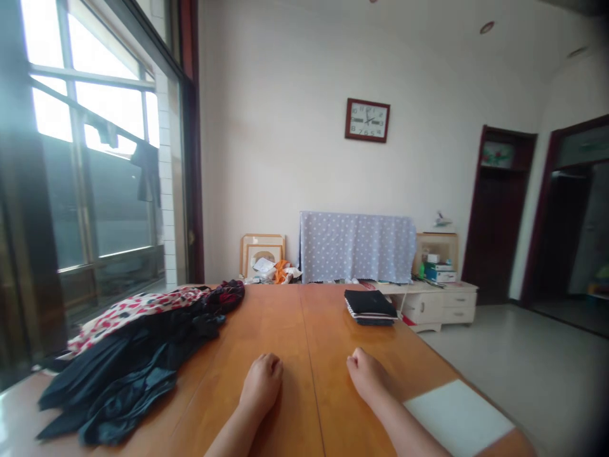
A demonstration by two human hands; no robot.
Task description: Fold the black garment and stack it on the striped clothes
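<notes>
Both my hands rest on a wooden table [304,324], fingers curled into loose fists with nothing in them. My left hand [261,381] lies near the table's middle seam. My right hand [365,373] lies a little to the right of the seam. A heap of dark clothes [133,368] with a red-and-white patterned garment [137,308] on top spreads over the table's left side, a short way from my left hand. A folded dark garment stack [370,306] sits at the far right of the table, beyond my right hand.
A white sheet [457,416] lies at the table's near right corner. Beyond the table stand a low cabinet [442,304] with a polka-dot cloth-covered object [356,246], picture frames [262,252], and a wall clock [366,120]. Large window at left, doorways at right.
</notes>
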